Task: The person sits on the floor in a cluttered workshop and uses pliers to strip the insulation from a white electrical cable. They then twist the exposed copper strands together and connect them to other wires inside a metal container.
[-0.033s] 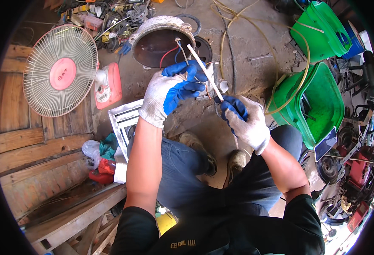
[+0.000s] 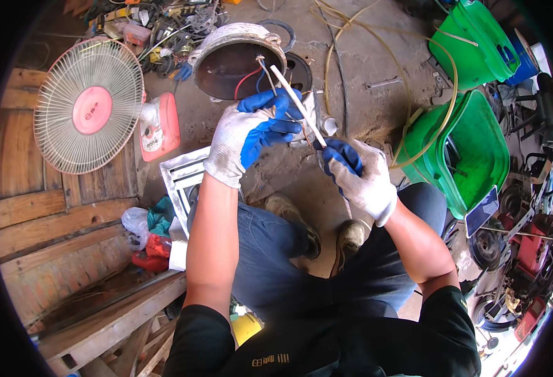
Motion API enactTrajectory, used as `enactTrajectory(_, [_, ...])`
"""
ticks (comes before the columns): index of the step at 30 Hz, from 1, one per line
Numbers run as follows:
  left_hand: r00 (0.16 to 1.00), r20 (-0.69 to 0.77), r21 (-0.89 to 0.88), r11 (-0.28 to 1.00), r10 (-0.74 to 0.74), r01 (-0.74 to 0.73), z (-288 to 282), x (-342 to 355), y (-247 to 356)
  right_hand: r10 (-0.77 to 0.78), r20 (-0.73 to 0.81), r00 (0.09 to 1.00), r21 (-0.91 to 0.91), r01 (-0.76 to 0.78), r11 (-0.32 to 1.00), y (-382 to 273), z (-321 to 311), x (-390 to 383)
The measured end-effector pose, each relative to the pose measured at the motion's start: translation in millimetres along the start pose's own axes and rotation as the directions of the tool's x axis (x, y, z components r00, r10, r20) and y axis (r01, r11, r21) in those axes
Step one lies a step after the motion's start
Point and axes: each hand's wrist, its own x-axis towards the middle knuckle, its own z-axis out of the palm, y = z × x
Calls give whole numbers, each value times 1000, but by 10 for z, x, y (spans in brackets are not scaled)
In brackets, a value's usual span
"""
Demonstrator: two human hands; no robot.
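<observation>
While the right hand (image 2: 361, 179) stays closed in a firm grip around the lower part of a white tube (image 2: 298, 105), the left hand (image 2: 251, 135) is half curled just below the round metal casing (image 2: 235, 34). The tube slants up and leftward out of the right hand, passes just beside the left fingertips, and points its free end toward the lower right edge of the casing. A red wire (image 2: 247, 80), a blue wire (image 2: 261, 80) and a pale wire (image 2: 267, 70) come out of the casing and run down to the left hand; the fingers hide which of them is pinched, so I cannot tell. Both hands wear white gloves with blue palms and fingers.

A dark disc (image 2: 300, 70) lies on the floor just right of the casing, and a wrench (image 2: 383, 83) lies farther right of it. Well to the right of the casing stand two green bins (image 2: 426, 141), with a tan hose (image 2: 456, 81) looping in front of them. To the left of the casing are a pink fan (image 2: 92, 110) and its pink base (image 2: 166, 129). Below the casing, toward the person, sits a silver frame (image 2: 181, 182).
</observation>
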Motion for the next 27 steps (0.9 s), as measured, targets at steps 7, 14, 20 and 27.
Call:
enactTrajectory(7, [1000, 17, 24, 1000, -15, 14, 42, 34, 14, -40, 9, 999, -27, 40, 999, -6, 41, 99])
enactTrajectory(14, [994, -107, 140, 990, -21, 35, 181, 55, 40, -191, -2, 982, -245, 185, 952, 13, 14, 197])
enactTrajectory(20, [987, -157, 137, 991, 26, -5, 224, 39, -17, -210, -242, 947, -52, 204, 978, 11, 254, 380])
enactTrajectory(27, [959, -284, 6, 1000, 16, -15, 274, 24, -42, -275, -244, 930, -303, 196, 933, -116, 283, 472])
